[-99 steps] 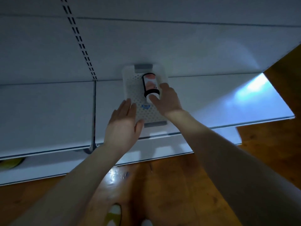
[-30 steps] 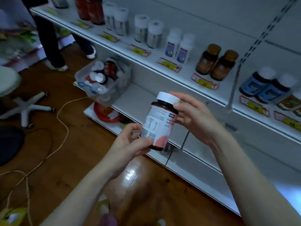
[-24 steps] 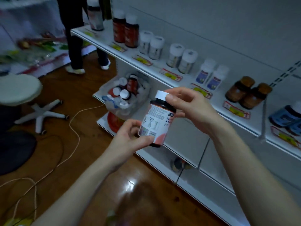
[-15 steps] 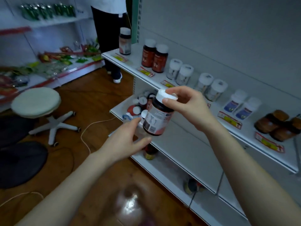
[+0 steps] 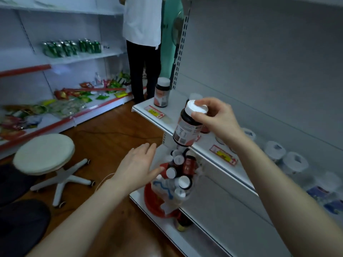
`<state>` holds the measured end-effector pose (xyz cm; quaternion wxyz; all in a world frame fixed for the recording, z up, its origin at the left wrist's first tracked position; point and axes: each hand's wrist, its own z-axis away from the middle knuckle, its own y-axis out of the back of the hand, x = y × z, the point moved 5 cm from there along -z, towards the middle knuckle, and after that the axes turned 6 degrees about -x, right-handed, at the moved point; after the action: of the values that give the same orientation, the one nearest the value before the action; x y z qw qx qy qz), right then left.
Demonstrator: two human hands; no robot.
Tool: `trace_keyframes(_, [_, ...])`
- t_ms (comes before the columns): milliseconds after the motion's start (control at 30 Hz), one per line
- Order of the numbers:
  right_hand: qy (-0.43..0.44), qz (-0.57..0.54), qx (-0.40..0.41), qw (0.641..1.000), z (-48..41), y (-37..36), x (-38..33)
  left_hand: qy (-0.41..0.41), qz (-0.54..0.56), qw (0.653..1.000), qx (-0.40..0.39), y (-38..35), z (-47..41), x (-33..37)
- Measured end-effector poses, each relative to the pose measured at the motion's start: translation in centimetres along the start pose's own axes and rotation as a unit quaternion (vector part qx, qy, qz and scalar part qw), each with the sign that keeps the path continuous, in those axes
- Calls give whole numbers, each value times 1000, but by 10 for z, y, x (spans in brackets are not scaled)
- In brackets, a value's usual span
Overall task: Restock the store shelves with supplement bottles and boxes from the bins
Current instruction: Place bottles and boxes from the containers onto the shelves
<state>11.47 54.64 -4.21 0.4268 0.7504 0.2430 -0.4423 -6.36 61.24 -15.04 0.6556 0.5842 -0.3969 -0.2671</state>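
Having just let go, the left hand (image 5: 137,169) is hovering spread below; the right hand (image 5: 219,119) is pinching the dark, white-capped supplement bottle (image 5: 187,130) by its cap, seemingly ready for shelving.

One wide-angle camera worn on the person's head looks forward and down, with the left hand (image 5: 137,169) and right hand (image 5: 219,119) close below it, the white metal store shelf (image 5: 174,106) rightward and the brown wooden floor (image 5: 115,138) leftward.
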Motion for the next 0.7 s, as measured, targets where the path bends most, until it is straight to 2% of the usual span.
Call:
trace_keyframes(233, [6,45,7,999,-86,-19,-5,-12,12,1000,15,22,-65,-43])
trace_keyframes(367, [-5,96,37,995,-119,-24,1,-26,18,999,22,28,-94,-67])
trace_keyframes(533, [-57,139,80,985,-151,-30,10,-104,-23,993,42,23,-134,-98])
trace_keyframes(700, [-102,170,123,972,-173,-41,20,-147,-34,988,33,18,-165,-131])
